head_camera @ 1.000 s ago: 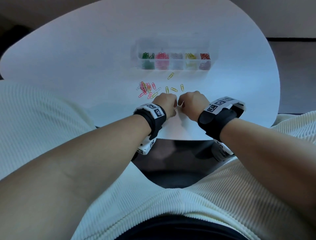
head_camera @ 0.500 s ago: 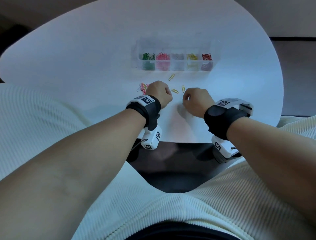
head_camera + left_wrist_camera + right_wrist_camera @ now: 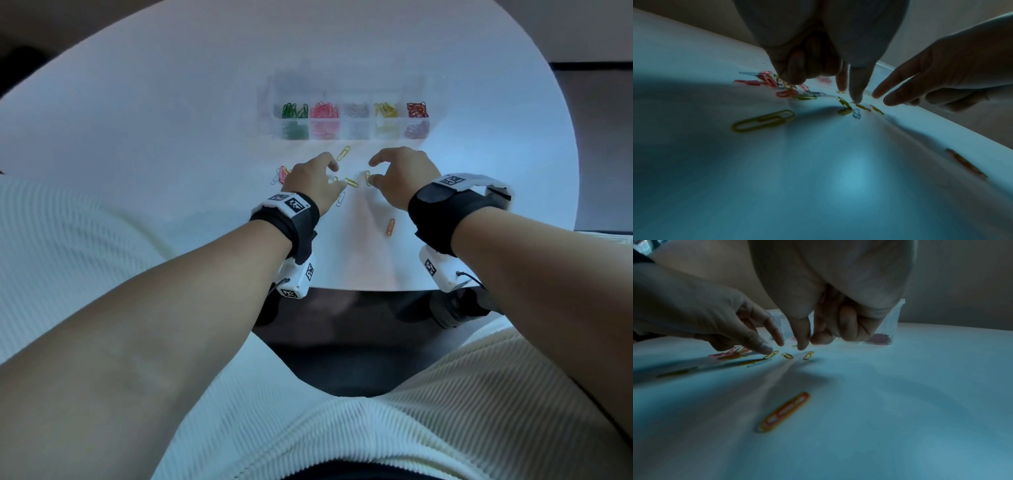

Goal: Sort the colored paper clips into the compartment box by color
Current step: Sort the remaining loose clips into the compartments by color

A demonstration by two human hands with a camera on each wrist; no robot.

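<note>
Down on the white table, both hands work among loose paper clips just in front of the clear compartment box. That box stands near the far middle of the table, its compartments holding, from left to right, green, pink, pale, yellow and red clips.

Reaching forward, the left hand has its outer fingers curled under and its thumb and forefinger stretched down; in the left wrist view the thumb tip touches the table at the end of a yellow clip, and nothing is gripped. To its left lies a mixed heap of clips, mostly pink and red with some blue and green. A pale blue clip lies just below the hand.

Opposite it, the right hand hovers with thumb and forefinger spread apart over another yellow clip, the thumb tip just beside it; the other fingers are curled into the palm. It holds nothing that I can see.

One more yellow clip lies between the hands and the box. An orange clip lies apart from the rest, nearer the person, beside the right wrist.
</note>
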